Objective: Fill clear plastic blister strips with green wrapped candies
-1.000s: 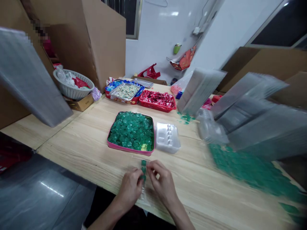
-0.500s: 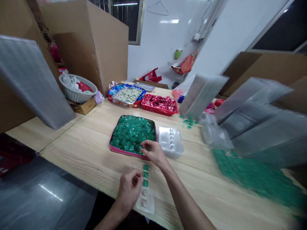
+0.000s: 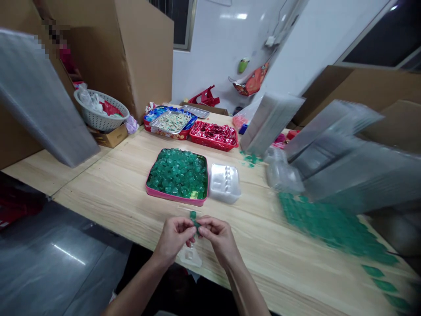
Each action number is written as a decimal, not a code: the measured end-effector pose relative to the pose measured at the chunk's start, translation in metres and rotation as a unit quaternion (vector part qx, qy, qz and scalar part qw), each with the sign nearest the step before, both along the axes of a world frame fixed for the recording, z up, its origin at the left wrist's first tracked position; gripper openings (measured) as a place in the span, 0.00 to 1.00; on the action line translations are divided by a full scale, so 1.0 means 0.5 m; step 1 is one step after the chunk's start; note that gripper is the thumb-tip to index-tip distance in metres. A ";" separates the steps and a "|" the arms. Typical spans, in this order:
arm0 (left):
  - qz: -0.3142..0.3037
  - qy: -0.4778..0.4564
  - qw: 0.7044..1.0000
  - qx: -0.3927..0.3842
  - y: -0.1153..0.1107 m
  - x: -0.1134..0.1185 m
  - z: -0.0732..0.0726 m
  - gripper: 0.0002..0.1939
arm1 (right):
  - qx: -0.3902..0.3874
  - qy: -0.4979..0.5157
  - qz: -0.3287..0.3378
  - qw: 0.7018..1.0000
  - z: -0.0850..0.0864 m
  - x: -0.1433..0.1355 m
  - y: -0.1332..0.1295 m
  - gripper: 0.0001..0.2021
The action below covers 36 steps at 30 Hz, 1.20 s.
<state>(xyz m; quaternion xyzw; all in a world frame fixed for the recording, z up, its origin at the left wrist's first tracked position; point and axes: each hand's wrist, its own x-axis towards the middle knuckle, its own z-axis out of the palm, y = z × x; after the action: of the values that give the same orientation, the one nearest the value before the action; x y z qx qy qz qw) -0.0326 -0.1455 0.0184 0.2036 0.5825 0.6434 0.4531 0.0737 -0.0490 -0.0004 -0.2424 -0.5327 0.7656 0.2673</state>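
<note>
My left hand [image 3: 175,239] and my right hand [image 3: 217,238] meet over a clear plastic tray [image 3: 193,260] near the table's front edge. Their fingertips pinch a small green square piece [image 3: 196,224] between them. Another green square [image 3: 193,214] sits in the far end of the tray, and a bare slot shows at the near end. My fingers hide the slots in the middle. Just beyond stands a pink-rimmed tin [image 3: 179,200] heaped with green translucent pieces [image 3: 177,173], with a bit of yellow at its near right corner.
A stack of clear trays [image 3: 225,182] stands right of the tin. Rows of green pieces [image 3: 332,228] cover the table's right side below tall plastic stacks [image 3: 355,175]. Behind are a red basket of red packets [image 3: 215,134], a metal tray [image 3: 173,122] and a grey colander [image 3: 101,116].
My right hand has come back from the tin to the clear tray, beside my left hand. Both hands now pinch a green piece. The view has shifted slightly.
</note>
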 end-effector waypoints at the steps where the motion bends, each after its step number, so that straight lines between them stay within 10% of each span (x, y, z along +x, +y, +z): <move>1: -0.009 0.001 1.000 0.000 0.000 0.000 0.002 0.08 | -0.019 0.003 -0.002 1.000 -0.001 0.001 -0.003 0.10; 8: -0.078 -0.008 0.997 -0.018 -0.003 -0.011 -0.004 0.10 | -0.074 -0.019 -0.012 0.997 -0.025 0.015 -0.014 0.12; 12: 0.014 0.049 0.998 -0.036 -0.012 -0.025 -0.032 0.12 | 0.167 -0.109 0.023 0.980 -0.030 0.031 -0.009 0.08; 20: 0.018 0.073 0.996 -0.040 -0.019 -0.026 -0.051 0.14 | 0.516 -0.194 0.131 0.824 -0.022 0.026 -0.045 0.05; 29: 0.004 0.093 0.995 -0.047 -0.005 -0.027 -0.070 0.11 | 0.578 -0.224 0.174 0.765 0.006 0.038 -0.019 0.11; 36: -0.031 0.108 0.993 -0.035 0.037 -0.019 -0.094 0.09 | 0.563 -0.203 0.048 0.800 0.090 -0.060 0.087 0.08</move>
<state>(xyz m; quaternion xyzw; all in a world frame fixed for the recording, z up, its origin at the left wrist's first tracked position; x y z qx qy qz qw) -0.0420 -0.1271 -0.0288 0.2738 0.6437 0.5826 0.4137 0.0436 -0.0055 0.0445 -0.1731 -0.9226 0.2765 0.2057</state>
